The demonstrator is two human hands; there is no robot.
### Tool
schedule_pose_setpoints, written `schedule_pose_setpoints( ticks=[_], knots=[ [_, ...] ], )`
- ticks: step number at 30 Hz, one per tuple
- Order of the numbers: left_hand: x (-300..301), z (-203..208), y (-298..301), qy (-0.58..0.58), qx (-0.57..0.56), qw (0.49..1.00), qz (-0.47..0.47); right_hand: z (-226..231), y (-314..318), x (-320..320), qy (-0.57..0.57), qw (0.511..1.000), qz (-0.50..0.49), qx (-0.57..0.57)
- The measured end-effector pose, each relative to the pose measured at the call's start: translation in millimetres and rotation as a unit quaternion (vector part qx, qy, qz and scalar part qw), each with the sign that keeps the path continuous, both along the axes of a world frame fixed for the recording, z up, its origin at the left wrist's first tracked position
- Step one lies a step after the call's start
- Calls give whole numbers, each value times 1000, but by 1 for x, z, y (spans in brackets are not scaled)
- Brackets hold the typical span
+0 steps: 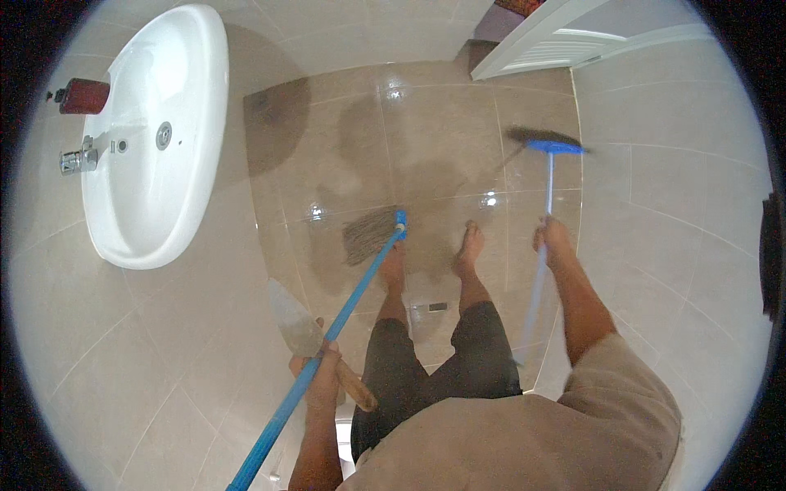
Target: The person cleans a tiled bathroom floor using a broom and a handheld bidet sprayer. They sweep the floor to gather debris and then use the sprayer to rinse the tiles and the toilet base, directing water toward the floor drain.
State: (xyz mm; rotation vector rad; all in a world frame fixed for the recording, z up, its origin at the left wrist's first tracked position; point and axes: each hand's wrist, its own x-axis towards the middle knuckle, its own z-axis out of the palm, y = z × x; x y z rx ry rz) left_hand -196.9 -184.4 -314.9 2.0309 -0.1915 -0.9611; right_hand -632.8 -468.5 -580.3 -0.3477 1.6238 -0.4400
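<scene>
My left hand (321,372) is closed around the blue handle of a mop (361,283). The same hand also keeps hold of a trowel (293,321) with a pale metal blade and a wooden grip. The mop's grey strings spread on the floor beside my left foot. On the right, my right hand (556,243) grips the pale stick of a broom (555,148) with a blue head and dark bristles. The broom head is close to the right wall; the frame does not settle whether its bristles touch the floor.
Shiny wet-looking brown tiles (442,139) cover the floor under my bare feet. A white washbasin (209,176) with a tap (79,159) and a dark red bottle (84,96) is on the left wall. An open white door (565,41) stands far right. A small drain (438,307) lies between my legs.
</scene>
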Motion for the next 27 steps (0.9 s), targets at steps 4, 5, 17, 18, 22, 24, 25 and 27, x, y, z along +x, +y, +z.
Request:
schedule_pose_setpoints(
  ticks=[4, 5, 17, 18, 22, 24, 25, 27],
  knots=[
    [8, -4, -4, -1, 13, 1000, -23, -111, -5, 141, -7, 998, -48, -31],
    [5, -3, -6, -15, 19, 999, -20, -114, 0, 199, -23, 999, 30, 0],
    [19, -6, -11, -29, -26, 997, -71, 58, 79, 131, 129, 886, 432, -107],
    [19, -3, -18, -25, -22, 997, -68, 80, 85, 90, 173, 895, 403, -83],
    [32, -5, -20, -33, -24, 993, -111, 96, 97, -7, 349, 863, 365, -15],
    [46, -24, -7, -68, -46, 984, -156, 98, 73, -8, 369, 853, 368, 32],
    [47, -24, -11, -68, -47, 982, -170, 80, 71, -14, 379, 839, 388, 35],
    [31, 0, -39, -5, 0, 987, -158, -12, 109, -21, 296, 901, 304, 94]
  ],
)
